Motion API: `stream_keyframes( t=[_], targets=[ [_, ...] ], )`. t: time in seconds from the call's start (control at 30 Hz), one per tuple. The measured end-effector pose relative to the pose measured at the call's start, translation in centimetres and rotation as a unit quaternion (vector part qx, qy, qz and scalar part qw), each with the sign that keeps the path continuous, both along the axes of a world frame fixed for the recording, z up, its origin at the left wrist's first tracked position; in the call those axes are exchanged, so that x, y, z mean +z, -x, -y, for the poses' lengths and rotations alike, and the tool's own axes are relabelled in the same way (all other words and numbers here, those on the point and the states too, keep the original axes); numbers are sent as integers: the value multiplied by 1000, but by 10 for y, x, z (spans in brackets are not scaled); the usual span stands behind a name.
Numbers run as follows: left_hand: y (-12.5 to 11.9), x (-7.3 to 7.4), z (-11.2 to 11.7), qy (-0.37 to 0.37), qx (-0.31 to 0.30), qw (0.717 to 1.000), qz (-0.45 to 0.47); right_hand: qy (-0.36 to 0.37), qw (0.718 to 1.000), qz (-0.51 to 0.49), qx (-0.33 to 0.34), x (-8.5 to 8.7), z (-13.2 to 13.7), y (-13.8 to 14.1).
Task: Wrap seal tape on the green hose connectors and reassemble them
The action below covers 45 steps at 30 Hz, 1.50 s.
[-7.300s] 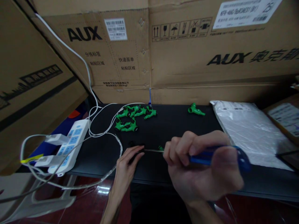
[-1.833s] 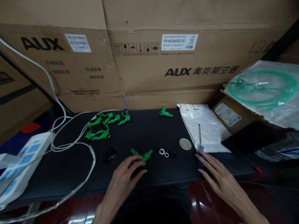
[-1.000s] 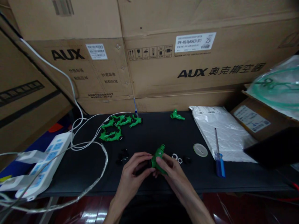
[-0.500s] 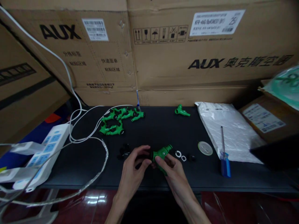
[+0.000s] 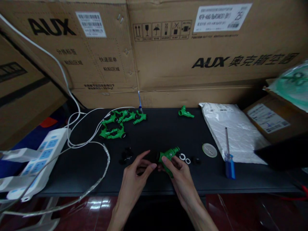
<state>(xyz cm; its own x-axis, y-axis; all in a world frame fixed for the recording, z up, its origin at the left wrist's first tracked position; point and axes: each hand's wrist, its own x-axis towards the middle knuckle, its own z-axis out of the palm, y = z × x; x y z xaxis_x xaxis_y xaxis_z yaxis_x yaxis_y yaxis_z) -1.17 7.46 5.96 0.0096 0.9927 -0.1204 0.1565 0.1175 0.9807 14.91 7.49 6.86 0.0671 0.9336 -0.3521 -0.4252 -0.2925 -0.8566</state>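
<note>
Cardboard (image 5: 166, 80): AUX (image 5: 51, 27) twice, 奥克斯空调 (image 5: 263, 59) beside right one; white label (image 5: 222, 17) KFR-46G, 25; glass and umbrella signs (image 5: 156, 30)

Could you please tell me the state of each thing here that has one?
Green fitting: gripped by right hand
Left hand: half-curled, grip unclear
Other green fittings: unheld
Screwdriver: lying down, unheld
Power strip: two plugs inserted
White rings: lying flat
Disc: lying flat
White package: lying flat
</note>
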Motion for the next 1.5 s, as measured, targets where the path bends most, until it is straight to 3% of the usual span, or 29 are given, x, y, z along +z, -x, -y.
stream_keyframes(
  t=[0.17, 0.4, 0.6, 0.87, 0.97, 1.1, 1.23, 1.37, 1.5],
  targets=[
    [-1, 0, -1, -5, -25, 997, 75, -8, 999, 34, 25, -2, 0, -1],
    [2, -6, -4, -15, 33, 999, 20, -45, 979, 181, 82, -2, -2, -1],
    [7, -7, 2, -20, 30, 999, -27, -102, 915, 381, 90, 7, -1, 5],
    [3, -6, -5, -70, -22, 992, -98, -161, 798, 578, 47, 5, 3, 5],
    [1, -5, -3, -101, -17, 983, -150, -190, 755, 627, 18, 10, 3, -21],
    [4, -6, 4, -131, 4, 966, -225, -179, 682, 707, -50, 23, -1, -94],
    [8, -10, 4, -131, -29, 956, -263, -157, 608, 778, -15, 21, -8, -160],
    [8, -10, 0, -126, -43, 949, -286, -138, 555, 820, 31, 3, -16, -186],
    [7, -5, -1, -122, -61, 947, -291, -108, 527, 842, 47, -16, -22, -190]
  ],
)
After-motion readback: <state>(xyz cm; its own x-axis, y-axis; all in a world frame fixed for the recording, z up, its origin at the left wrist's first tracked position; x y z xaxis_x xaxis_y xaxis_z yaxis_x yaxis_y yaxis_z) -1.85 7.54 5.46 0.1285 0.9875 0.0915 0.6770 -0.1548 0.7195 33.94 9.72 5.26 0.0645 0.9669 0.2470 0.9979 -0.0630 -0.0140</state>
